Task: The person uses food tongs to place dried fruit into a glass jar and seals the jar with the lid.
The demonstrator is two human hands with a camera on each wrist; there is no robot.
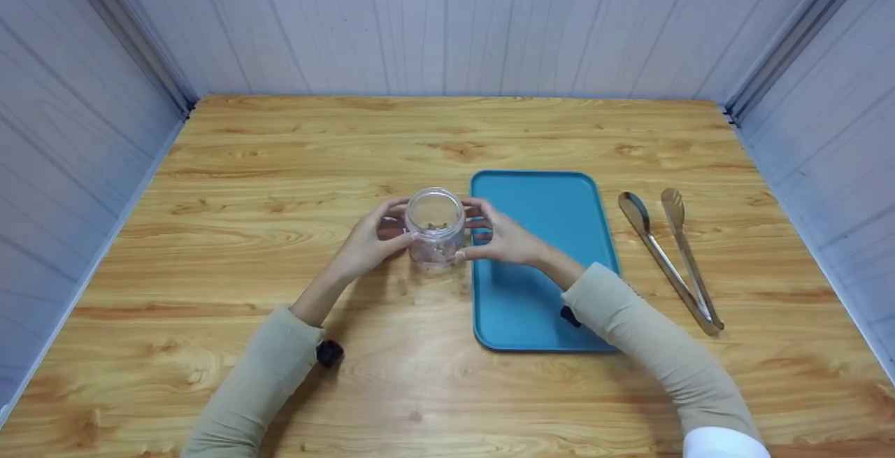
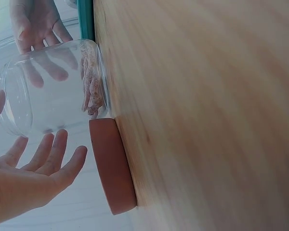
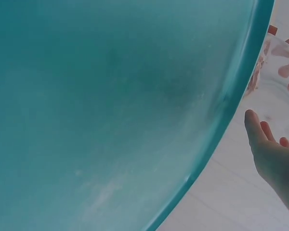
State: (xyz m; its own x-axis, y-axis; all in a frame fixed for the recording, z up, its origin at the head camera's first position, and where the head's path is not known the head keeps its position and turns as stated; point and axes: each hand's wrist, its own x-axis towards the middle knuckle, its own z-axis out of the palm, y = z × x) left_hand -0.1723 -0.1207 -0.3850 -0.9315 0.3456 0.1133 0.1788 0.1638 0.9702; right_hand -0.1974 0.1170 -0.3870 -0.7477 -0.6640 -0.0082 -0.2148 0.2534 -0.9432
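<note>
A clear wide-mouthed jar [image 1: 435,234] stands upright and uncovered on the wooden table, between both hands. Pinkish-brown knobbly pieces [image 2: 91,86] lie in its bottom. From the left, my left hand [image 1: 370,238] holds the jar, thumb at the front and fingers toward the back. My right hand [image 1: 509,235] holds the opposite side in the same way, above the left edge of a blue tray [image 1: 545,318]. Its fingers show through the jar wall in the left wrist view. Beside the jar's base, under my left hand, rests a reddish-brown round lid [image 2: 113,166].
Metal tongs [image 1: 677,262] lie spread on the table to the right of the tray. My right forearm crosses over the tray. White panelled walls [image 1: 447,24] enclose the table at the back and both sides.
</note>
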